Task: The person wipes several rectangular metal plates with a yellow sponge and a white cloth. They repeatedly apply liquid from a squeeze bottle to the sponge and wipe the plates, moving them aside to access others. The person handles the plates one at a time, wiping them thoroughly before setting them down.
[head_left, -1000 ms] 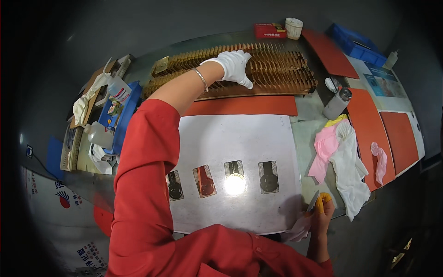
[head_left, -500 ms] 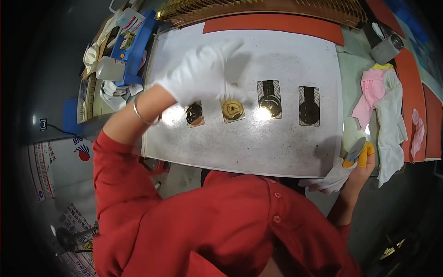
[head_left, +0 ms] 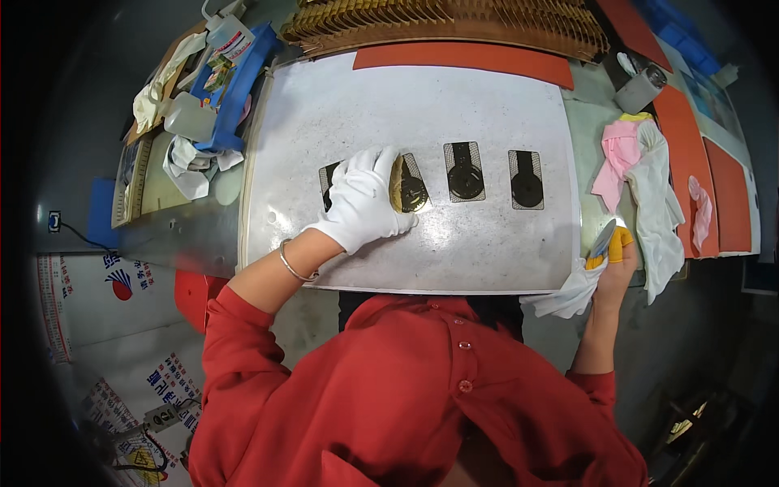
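Several dark, patterned metal cards lie in a row on the white work surface (head_left: 389,264). My left hand (head_left: 361,201), in a white glove, has its fingers curled at the second metal card (head_left: 415,185). A thin gold-coloured edge (head_left: 396,183) shows between glove and card; whether it belongs to that card I cannot tell. The glove partly hides the leftmost card (head_left: 328,177). The third card (head_left: 465,172) and the rightmost card (head_left: 526,180) lie untouched. At the right edge, my right hand (head_left: 617,272), with yellow finger covers, grips a white cloth (head_left: 566,297) and a flat grey piece (head_left: 601,241).
Rows of gold-coloured strips (head_left: 454,28) stand at the back behind an orange mat (head_left: 462,61). On the left are a blue tray (head_left: 243,85), bottles and crumpled white cloth. Pink cloth (head_left: 621,154), white cloth (head_left: 653,207) and a small grey jar (head_left: 641,91) are on the right.
My left hand has come down from above the cards and curled its fingers at the second card, partly covering the leftmost one. My right hand keeps its grip on the cloth.
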Motion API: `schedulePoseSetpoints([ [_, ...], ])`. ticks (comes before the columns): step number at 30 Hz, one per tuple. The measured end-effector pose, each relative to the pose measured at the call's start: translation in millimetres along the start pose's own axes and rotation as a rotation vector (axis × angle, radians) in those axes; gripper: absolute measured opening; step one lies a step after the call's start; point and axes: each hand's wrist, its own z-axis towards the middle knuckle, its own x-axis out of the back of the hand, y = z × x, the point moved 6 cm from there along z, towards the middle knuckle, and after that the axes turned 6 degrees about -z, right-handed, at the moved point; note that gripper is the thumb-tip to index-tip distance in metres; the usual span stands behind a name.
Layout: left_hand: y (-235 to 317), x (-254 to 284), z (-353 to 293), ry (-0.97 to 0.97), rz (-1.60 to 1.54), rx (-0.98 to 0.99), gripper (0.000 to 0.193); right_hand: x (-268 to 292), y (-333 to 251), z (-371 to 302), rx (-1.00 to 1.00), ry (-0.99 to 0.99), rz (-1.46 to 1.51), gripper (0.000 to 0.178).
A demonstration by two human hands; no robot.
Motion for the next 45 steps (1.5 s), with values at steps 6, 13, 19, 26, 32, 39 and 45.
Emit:
schedulePoseSetpoints([
  [6,8,1,-3,-0.022,-0.153,0.122,0.085,-2,-5,-2,-0.028,-0.009,-0.041,0.018],
  [13,17,10,10,-0.256,-0.115,0.125,0.091,-9,-5,-5,-0.022,-0.018,0.035,0.012],
  [19,27,71,166,0.013,0.098,-0.242,0.097,-4,-1,-7,-0.059,-0.003,0.047,0.011],
  [26,25,48,310,-0.267,0.374,-0.184,0.1,-5,-3,-6,-0.079,-0.069,0.129,0.014],
  [32,31,20,341,-0.413,0.372,-0.219,0.108,-4,-2,-4,-0.08,-0.005,0.127,0.018],
  [39,29,83,264,-0.312,0.09,-0.238,0.094,-2,1,-3,0.01,0.014,-0.074,0.019],
  [45,-50,67,34,-0.62,0.072,0.286,0.106,2,4,-5,0.0,0.067,0.009,0.018],
])
